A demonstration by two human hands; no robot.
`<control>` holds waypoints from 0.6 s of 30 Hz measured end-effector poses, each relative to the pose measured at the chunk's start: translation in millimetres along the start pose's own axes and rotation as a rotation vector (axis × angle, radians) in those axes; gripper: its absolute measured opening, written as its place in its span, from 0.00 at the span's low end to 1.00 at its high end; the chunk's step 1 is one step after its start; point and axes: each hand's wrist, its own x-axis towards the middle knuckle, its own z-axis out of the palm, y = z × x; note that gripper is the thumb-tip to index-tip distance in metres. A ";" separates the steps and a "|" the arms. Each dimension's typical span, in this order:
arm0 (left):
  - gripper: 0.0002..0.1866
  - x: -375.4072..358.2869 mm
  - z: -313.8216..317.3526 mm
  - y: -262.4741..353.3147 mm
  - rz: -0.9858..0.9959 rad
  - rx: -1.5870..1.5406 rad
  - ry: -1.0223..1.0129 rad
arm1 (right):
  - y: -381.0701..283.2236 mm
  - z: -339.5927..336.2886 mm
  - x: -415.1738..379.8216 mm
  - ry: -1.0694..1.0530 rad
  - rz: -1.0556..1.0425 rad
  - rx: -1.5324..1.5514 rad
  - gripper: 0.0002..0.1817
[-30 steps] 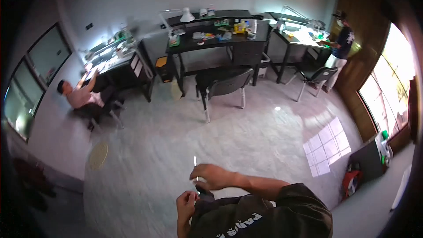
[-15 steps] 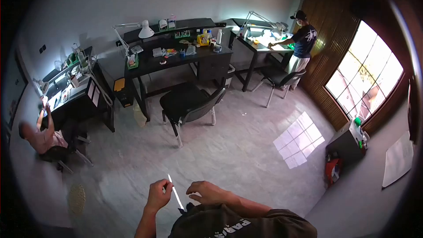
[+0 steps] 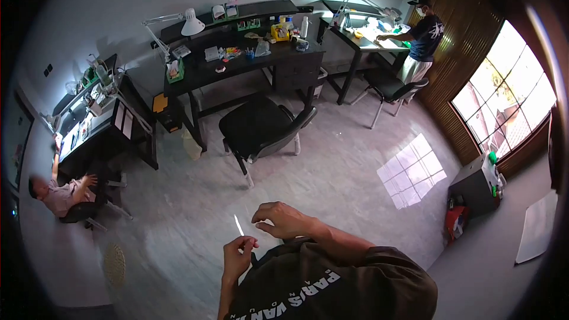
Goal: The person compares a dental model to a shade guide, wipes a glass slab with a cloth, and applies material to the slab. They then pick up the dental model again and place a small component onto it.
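Note:
Low in the head view, my left hand (image 3: 238,258) is closed with thumb and fingertips pinched on a thin white strip (image 3: 238,224). The strip's pointed upper end sticks out above the fingers, and the hand covers part of its length. My right hand (image 3: 283,220) is held just to the right of it, in front of my dark printed shirt (image 3: 332,278). Its fingers are bent and apart from the thumb, with nothing visible between them. What the strip is made of cannot be made out.
A black chair (image 3: 258,124) stands before a long black desk (image 3: 237,74) with a white lamp (image 3: 191,24). A seated person (image 3: 65,195) is at the left bench, and a standing person (image 3: 424,41) works at the far right desk. A dark cabinet (image 3: 471,189) stands by the window.
My left hand has slid over the strip, which now shows mainly above the fingers. My right hand has risen slightly. The seated person has lowered one arm from the bench. The view has shifted.

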 end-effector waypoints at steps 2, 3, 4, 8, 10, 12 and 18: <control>0.10 12.4 -3.4 -4.3 -0.042 0.043 0.003 | 13.5 1.3 10.4 0.016 -0.065 0.006 0.11; 0.10 19.2 -3.5 -6.2 -0.015 0.025 0.013 | 18.5 1.2 13.7 0.026 -0.096 0.011 0.11; 0.10 26.3 -4.6 -7.9 -0.007 0.027 0.011 | 21.0 -0.1 15.3 0.011 -0.082 0.030 0.11; 0.10 45.9 -5.6 -4.7 0.021 0.040 0.036 | 29.3 -3.2 18.1 -0.050 -0.055 0.086 0.11; 0.10 54.6 -1.4 -0.5 0.049 0.049 0.057 | 33.6 -7.8 15.6 -0.068 -0.048 0.076 0.11; 0.10 60.6 6.8 4.6 0.027 0.032 0.053 | 39.5 -14.1 13.0 -0.057 -0.043 0.067 0.12; 0.10 59.1 33.0 7.6 0.034 -0.011 -0.016 | 40.2 -31.0 5.1 -0.039 0.008 0.044 0.12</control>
